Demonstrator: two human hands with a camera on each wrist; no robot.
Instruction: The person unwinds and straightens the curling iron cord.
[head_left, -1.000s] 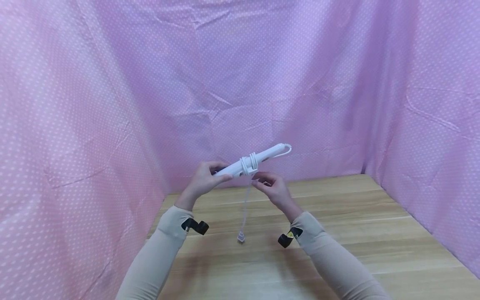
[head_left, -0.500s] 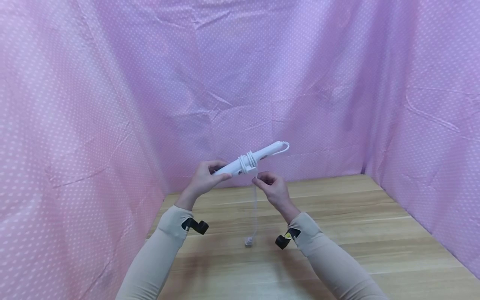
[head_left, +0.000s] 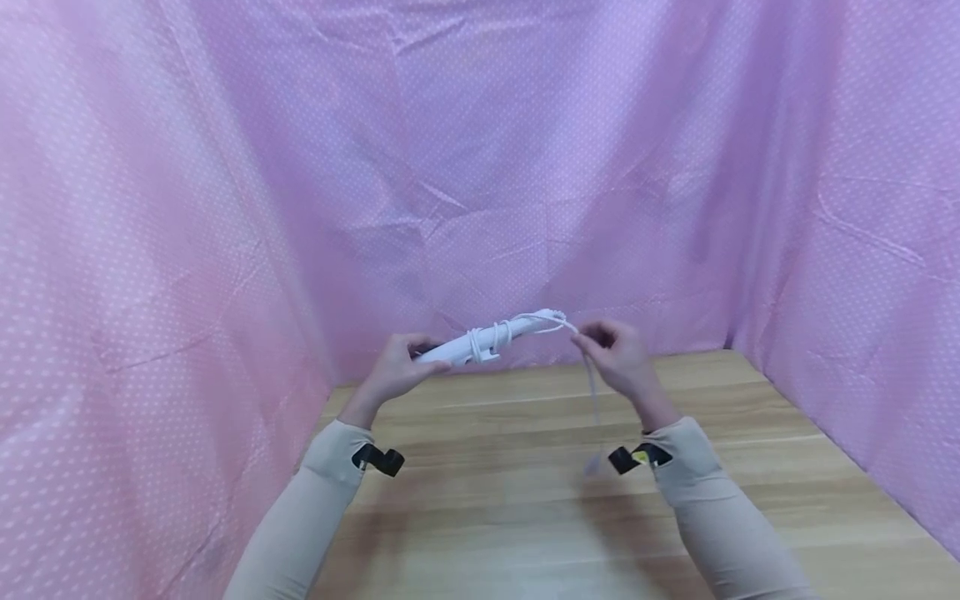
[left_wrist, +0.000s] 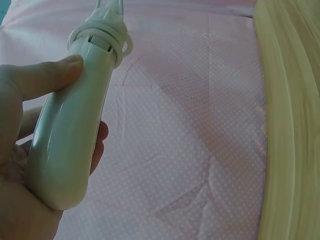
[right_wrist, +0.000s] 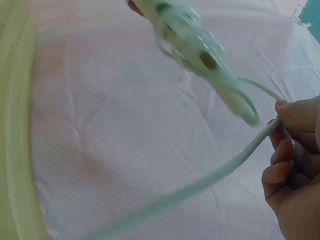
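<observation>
My left hand grips one end of a slim white hair iron, held above the table and sloping up to the right. In the left wrist view, the thumb lies along the iron's glossy rounded body. Loops of white power cord circle its middle. To the right, my right hand pinches the cord between thumb and fingertips, just past the iron's far end. From there the cord's loose length hangs down to a blurred plug.
A wood-grain table lies beneath both hands. Pink cloth with white dots hangs at the back and on both sides. Each wrist wears a small black camera.
The right hand has moved right and slightly up, drawing cord away from the iron. The wound loops look looser, the plug has swung right, and the iron has dipped and lies flatter.
</observation>
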